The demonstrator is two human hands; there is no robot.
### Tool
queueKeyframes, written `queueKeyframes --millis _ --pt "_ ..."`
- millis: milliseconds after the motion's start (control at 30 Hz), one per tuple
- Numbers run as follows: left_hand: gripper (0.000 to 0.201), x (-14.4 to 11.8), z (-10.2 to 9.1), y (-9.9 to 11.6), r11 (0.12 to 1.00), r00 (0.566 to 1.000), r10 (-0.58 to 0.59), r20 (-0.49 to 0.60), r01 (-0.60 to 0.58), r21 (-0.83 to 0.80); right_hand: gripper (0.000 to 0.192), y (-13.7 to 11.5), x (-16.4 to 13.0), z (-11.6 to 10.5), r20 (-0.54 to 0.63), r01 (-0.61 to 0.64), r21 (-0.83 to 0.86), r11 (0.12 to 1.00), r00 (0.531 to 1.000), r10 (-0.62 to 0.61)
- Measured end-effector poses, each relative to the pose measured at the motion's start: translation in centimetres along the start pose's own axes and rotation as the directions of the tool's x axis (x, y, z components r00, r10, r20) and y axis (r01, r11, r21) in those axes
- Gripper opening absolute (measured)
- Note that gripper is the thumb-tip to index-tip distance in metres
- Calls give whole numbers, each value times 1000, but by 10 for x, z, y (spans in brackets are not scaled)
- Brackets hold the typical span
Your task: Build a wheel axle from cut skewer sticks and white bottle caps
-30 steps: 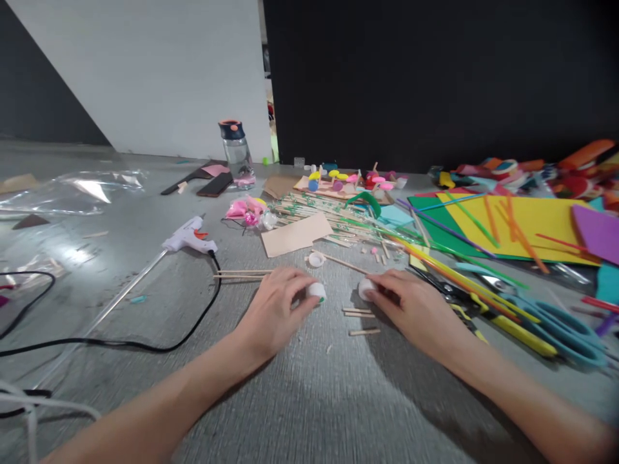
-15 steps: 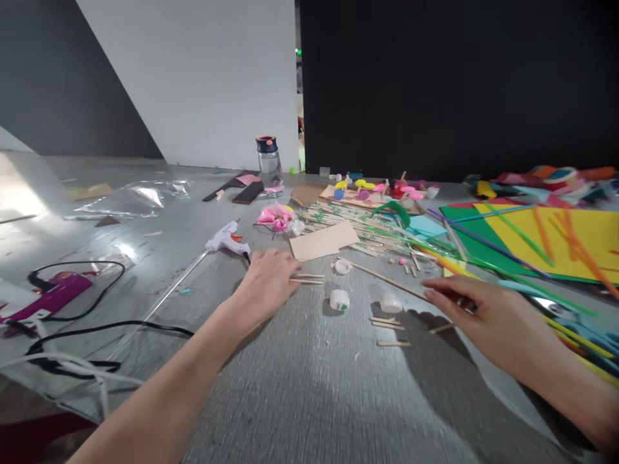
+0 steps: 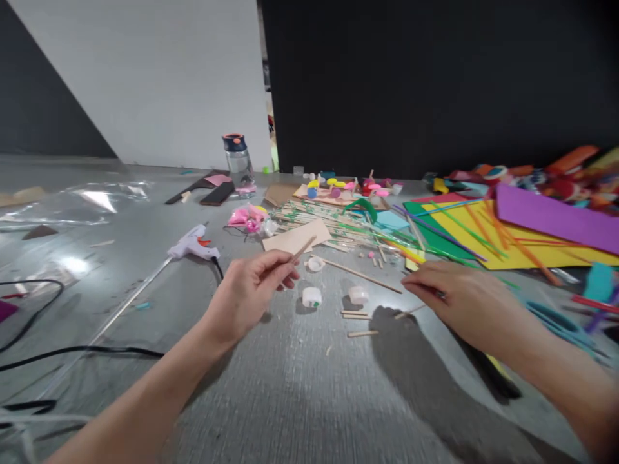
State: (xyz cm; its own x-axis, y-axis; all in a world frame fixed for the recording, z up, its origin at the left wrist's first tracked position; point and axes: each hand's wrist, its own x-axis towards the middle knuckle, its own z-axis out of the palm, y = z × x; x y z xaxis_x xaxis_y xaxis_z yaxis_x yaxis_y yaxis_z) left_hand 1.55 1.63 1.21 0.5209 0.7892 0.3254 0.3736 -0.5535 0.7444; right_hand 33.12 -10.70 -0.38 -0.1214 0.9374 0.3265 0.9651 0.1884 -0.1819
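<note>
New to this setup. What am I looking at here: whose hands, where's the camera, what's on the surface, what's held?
No machine here: a person works with two bare hands, filmed by one camera worn on the head, looking forward and down.

The left hand pinches thin wooden sticks, lifted off the grey surface. The right hand is low over the surface by the coloured straws; what it grips, if anything, is hidden.

Between the hands lie two small white caps, with short stick pieces beside them. Further off: a glue gun, a water bottle, a yellow foam sheet and blue scissors.
</note>
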Motion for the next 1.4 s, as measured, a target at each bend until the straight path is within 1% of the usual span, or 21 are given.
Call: queueKeyframes --millis 33,100,133,200,267,367,400,433,467,500,533,567,600,633,700,767,867,1033,1133,1267,1400 --pt "20 -2 4 3 984 998 -52 22 55 -171 22 4 -1 -1 64 20 -11 1000 998 -19" --pt "17 -4 11 8 885 984 -145 105 176 -430 15 9 -2 0 185 52 0 999 981 -51" --pt "15 -5 13 10 835 973 -174 151 227 -501 14 9 -3 1 230 65 9 998 971 -65" --pt "14 -5 17 11 754 952 -207 226 302 -583 15 6 -2 3 270 77 33 996 959 -83" --pt "14 -6 20 11 699 938 -222 268 344 -626 17 -1 0 1 263 79 77 994 960 -96" --pt "14 -9 25 12 666 937 -228 266 349 -659 13 -13 4 -8 186 53 166 985 979 -84" --pt "15 -11 27 14 657 934 -236 268 357 -664 12 -17 4 -12 138 22 215 976 989 -53" --pt "16 -13 30 17 645 927 -249 281 375 -666 13 -22 4 -15 91 -33 315 949 996 5" --pt "17 -16 33 20 626 914 -265 309 406 -666 16 -27 5 -17 68 -104 464 880 994 82" --pt "18 -19 37 23 600 894 -283 347 447 -663 20 -33 5 -18 88 -183 633 752 982 164" --pt "19 -22 41 27 571 872 -295 392 489 -659 24 -39 5 -18 157 -261 778 571 961 226" --pt "20 -25 46 30 538 848 -300 437 529 -656 27 -46 5 -15 257 -336 865 372 935 245" --pt "21 -28 51 34 507 826 -300 478 562 -654 30 -53 5 -12 357 -402 891 208 907 225" --pt "23 -31 55 37 482 808 -281 518 586 -652 31 -60 5 -7 434 -458 881 116 882 185" --pt "25 -36 62 42 460 797 -239 555 596 -658 31 -72 4 2 515 -521 852 39 850 115" --pt "26 -40 65 44 463 794 -206 572 594 -658 31 -81 4 10 525 -527 850 11 848 72" --pt "26 -43 66 45 465 770 -198 607 619 -633 32 -86 3 16 492 -494 870 15 869 51" --pt "28 -45 65 42 455 742 -220 634 653 -606 31 -90 4 16 432 -445 890 97 892 133" --pt "29 -45 65 42 436 729 -222 648 668 -603 31 -91 4 14 399 -416 901 121 906 145" --pt "31 -45 64 43 439 707 -218 673 687 -579 32 -92 5 13 386 -400 913 86 912 141" --pt "34 -48 64 42 452 685 -205 699 700 -553 30 -90 5 14 439 -445 894 46 893 102"
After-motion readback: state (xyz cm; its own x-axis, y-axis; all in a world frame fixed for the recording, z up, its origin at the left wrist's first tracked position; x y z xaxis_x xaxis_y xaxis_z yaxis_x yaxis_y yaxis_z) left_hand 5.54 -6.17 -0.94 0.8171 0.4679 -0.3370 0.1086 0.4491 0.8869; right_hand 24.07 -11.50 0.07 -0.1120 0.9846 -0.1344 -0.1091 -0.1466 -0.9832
